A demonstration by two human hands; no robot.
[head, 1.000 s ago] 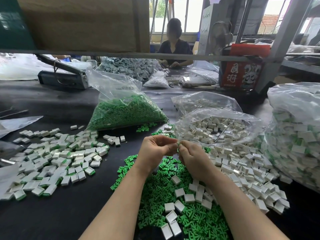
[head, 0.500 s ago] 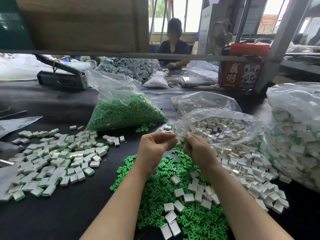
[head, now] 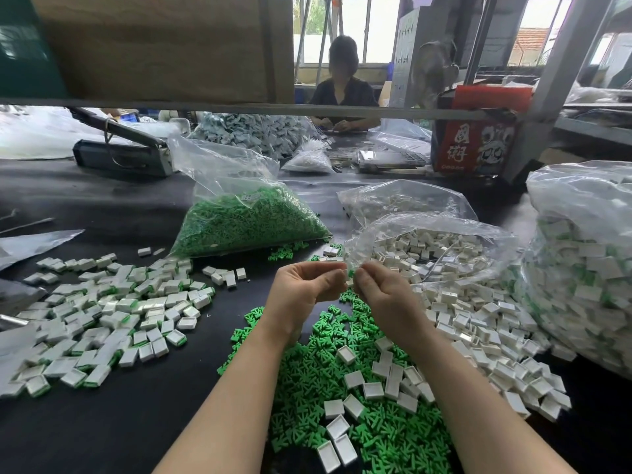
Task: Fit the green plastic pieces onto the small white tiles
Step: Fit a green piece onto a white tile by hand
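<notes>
My left hand [head: 304, 290] and my right hand [head: 383, 295] meet fingertip to fingertip above the table, pinching a small white tile with a green piece [head: 349, 276] between them; most of it is hidden by the fingers. Beneath my wrists lies a heap of loose green plastic pieces [head: 318, 364] with several empty white tiles [head: 390, 371] scattered on top. More white tiles [head: 478, 323] spread to the right. A pile of tiles fitted with green [head: 102, 316] lies on the left.
A clear bag of green pieces [head: 246, 220] lies behind the hands, an open bag of white tiles [head: 431, 248] to its right, and a big bag of fitted tiles [head: 581, 268] at far right. A person [head: 342, 83] sits across the black table [head: 102, 439].
Both hands rose slightly away from the green heap and stay pressed together at the fingertips; the right hand shifted a little up and back.
</notes>
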